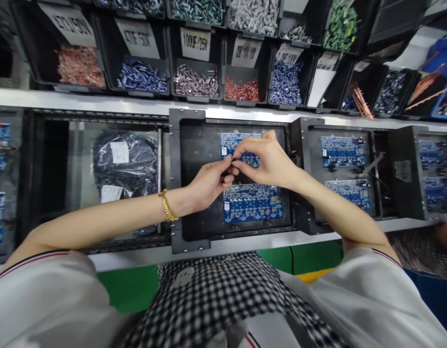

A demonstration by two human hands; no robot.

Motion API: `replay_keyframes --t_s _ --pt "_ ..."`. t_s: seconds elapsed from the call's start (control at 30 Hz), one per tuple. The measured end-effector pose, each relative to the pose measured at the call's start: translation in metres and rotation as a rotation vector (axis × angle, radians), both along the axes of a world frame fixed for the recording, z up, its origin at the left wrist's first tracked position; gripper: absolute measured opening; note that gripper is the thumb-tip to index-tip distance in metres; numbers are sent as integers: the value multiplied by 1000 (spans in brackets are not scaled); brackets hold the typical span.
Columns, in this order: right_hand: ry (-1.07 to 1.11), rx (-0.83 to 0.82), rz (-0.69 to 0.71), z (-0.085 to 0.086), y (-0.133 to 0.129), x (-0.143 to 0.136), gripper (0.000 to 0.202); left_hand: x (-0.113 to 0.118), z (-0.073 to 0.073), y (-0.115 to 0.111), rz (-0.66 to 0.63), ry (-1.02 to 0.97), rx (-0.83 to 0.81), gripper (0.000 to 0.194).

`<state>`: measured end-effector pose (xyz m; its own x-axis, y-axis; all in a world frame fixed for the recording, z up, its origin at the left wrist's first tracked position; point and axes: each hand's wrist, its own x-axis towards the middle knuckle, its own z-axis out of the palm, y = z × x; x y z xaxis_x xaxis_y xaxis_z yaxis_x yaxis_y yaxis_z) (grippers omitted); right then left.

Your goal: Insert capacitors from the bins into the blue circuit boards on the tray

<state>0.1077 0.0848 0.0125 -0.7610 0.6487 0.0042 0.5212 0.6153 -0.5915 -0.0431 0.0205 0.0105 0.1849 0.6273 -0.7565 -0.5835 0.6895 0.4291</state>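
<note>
My left hand [212,183] and my right hand [265,159] meet at the fingertips over a black carrier frame [198,145]. Pinched between them is a small dark part [234,161], mostly hidden by the fingers, too small to name its kind. Both hands are closed. Beneath my right hand lies a blue circuit board [229,140], partly covered by it. A second blue circuit board [252,203] lies nearer to me in the same frame, densely set with tiny components.
Black bins with loose components, such as blue capacitors [141,76] and red parts [241,90], line the back. To the left is a plastic bag of dark parts [125,159]. Another carrier with boards [343,151] stands at right. A person's arm [446,237] shows at far right.
</note>
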Motion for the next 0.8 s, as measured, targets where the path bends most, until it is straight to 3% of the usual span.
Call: replay_keyframes --t_s 0.13,0.27,0.37,0.8 --pt "-90 42 41 -25 18 -16 17 -16 4 -8 -38 53 -103 26" --pt "-98 85 106 -42 29 -18 16 -27 2 -16 -175 98 -30 19" --pt "-99 90 135 -42 30 -18 15 -29 0 -17 -207 128 0 20" --pt "-112 175 116 -49 20 -13 19 -25 -5 -14 -82 99 -73 23"
